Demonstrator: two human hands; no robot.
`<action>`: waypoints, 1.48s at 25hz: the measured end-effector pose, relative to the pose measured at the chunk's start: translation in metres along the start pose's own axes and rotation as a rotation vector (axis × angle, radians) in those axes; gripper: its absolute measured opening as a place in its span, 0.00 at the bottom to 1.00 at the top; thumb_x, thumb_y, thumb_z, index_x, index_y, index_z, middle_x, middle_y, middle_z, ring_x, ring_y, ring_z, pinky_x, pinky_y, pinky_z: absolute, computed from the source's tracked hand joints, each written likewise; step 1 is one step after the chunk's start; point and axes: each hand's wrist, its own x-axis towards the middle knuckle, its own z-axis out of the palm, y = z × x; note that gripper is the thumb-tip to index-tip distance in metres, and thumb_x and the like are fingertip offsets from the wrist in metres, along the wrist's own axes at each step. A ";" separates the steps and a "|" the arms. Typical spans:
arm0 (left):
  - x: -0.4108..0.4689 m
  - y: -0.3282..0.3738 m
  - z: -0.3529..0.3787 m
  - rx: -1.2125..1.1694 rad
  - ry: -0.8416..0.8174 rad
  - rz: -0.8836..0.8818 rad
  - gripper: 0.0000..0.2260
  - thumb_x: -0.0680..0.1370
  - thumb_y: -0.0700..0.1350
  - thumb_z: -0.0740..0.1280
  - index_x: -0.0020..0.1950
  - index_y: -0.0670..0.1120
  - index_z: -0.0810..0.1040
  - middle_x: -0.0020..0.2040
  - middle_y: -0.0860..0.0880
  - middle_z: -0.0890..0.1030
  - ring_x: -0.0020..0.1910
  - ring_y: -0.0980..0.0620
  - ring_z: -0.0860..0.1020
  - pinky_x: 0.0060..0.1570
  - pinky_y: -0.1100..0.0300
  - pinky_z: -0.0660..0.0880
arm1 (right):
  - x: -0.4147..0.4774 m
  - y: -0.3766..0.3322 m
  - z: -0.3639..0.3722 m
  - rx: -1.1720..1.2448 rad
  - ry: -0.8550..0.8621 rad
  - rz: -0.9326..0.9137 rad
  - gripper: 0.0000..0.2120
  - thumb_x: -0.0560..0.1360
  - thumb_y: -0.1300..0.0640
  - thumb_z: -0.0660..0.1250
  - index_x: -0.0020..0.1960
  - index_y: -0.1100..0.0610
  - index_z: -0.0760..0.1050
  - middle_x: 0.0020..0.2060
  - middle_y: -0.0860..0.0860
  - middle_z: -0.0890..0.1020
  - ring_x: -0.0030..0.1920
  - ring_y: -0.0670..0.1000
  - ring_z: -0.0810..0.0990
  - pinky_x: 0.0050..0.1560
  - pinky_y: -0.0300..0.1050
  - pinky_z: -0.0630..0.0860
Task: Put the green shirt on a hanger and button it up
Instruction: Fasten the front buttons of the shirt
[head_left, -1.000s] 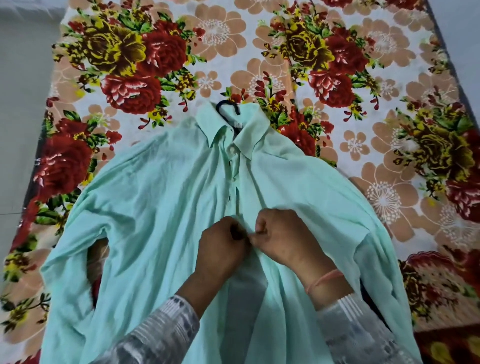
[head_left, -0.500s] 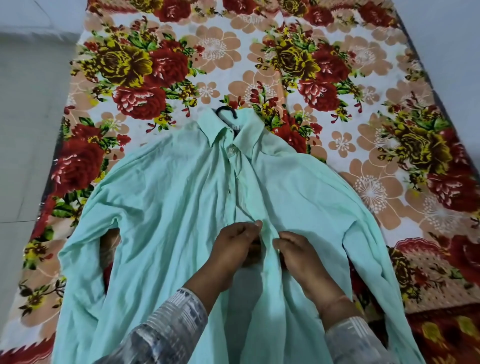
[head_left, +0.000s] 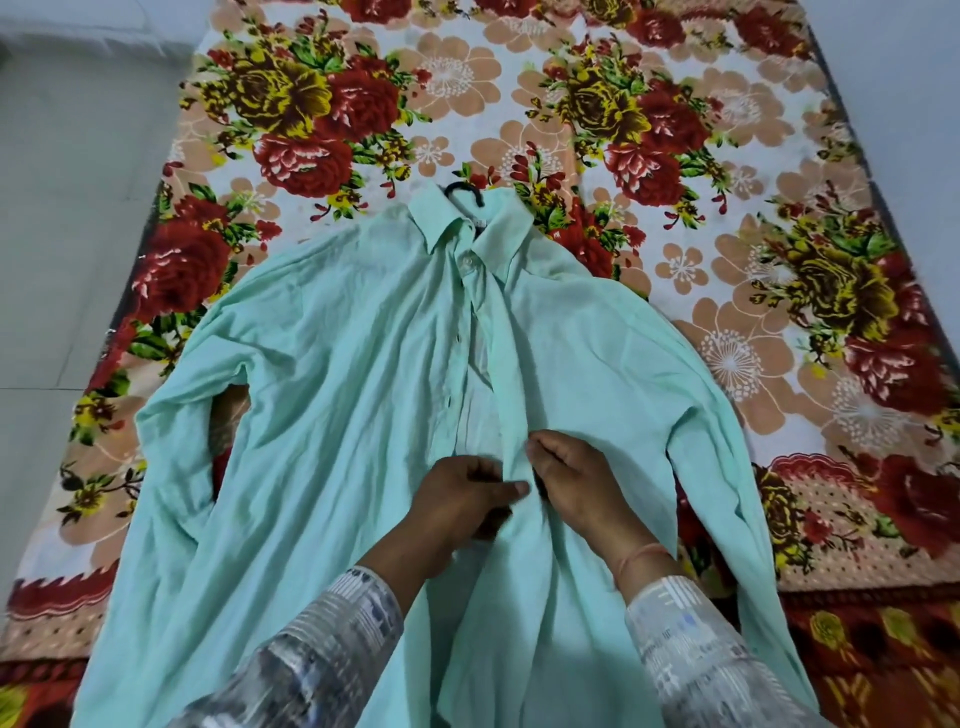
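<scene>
Green shirt (head_left: 332, 395) looks light, thin and floppy; it wrinkles easily and won't hold a position, so each front edge probably needs pinching close beside the button or hole being worked, not out on the loose cloth. It lies face up mid-frame on the flowered bedspread (head_left: 727, 171), collar toward the top, sleeves spread to lower left and right. Pale mint, creased. Black hanger (head_left: 464, 190) hook pokes out of the collar, so hanging looks done. Collar button looks fastened; below it the front gapes open down to the hands. Left hand (head_left: 462, 499) is pinched on the left front edge just below centre, right hand (head_left: 571, 480) clenched on the overlapping strip beside it, fingertips nearly touching. Button itself is hidden.
</scene>
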 end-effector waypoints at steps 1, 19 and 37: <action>-0.005 -0.006 -0.001 -0.016 0.001 -0.013 0.11 0.75 0.42 0.81 0.45 0.39 0.82 0.35 0.45 0.79 0.30 0.49 0.78 0.33 0.58 0.78 | -0.003 0.003 -0.001 0.060 0.007 0.014 0.11 0.84 0.53 0.65 0.46 0.51 0.83 0.40 0.45 0.87 0.43 0.46 0.85 0.51 0.46 0.80; -0.087 -0.076 -0.024 0.298 0.208 0.054 0.13 0.71 0.59 0.78 0.44 0.50 0.85 0.35 0.53 0.81 0.34 0.50 0.80 0.34 0.52 0.79 | -0.142 0.000 0.037 -0.382 0.031 -0.569 0.06 0.75 0.54 0.69 0.51 0.51 0.76 0.45 0.48 0.79 0.46 0.50 0.78 0.45 0.46 0.77; -0.087 -0.120 -0.097 0.816 0.371 0.284 0.16 0.71 0.45 0.81 0.57 0.51 0.83 0.43 0.56 0.81 0.48 0.49 0.83 0.43 0.59 0.73 | -0.175 0.015 0.108 0.089 0.148 0.038 0.06 0.76 0.61 0.71 0.49 0.51 0.82 0.39 0.48 0.87 0.40 0.46 0.87 0.50 0.49 0.85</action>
